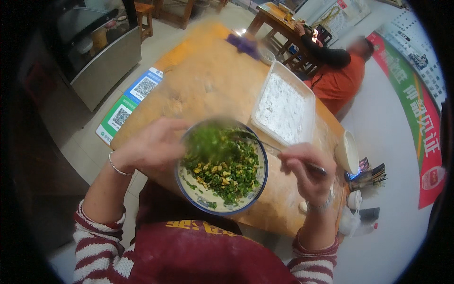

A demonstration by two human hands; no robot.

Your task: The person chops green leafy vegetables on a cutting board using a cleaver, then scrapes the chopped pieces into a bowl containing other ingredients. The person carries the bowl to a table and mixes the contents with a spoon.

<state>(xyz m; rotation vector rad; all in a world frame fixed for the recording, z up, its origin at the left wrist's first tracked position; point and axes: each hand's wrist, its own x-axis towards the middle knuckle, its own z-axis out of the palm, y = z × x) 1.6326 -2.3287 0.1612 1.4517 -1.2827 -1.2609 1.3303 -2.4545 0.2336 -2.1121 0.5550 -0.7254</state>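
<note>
A white bowl with a blue rim (pixel 265 176) holds chopped green leaves, likely chives, mixed with yellow bits resembling scrambled egg (pixel 222 176). At its far left the greens are smeared by motion. My right hand (pixel 309 170) grips the handle of a metal spoon (pixel 265 142), whose shaft slants over the bowl's right rim; its head is hidden in the greens. Beside the left rim is my left hand (pixel 153 144), fingers stretched toward the bowl and slightly blurred. Whether they touch the rim, I cannot tell.
The bowl is at the near edge of a floured wooden table (pixel 213 80). A white tray of flour (pixel 283 106) lies beyond it to the right, with a cream bowl (pixel 347 151) at the right edge. A seated person in orange (pixel 338 83) is behind the table.
</note>
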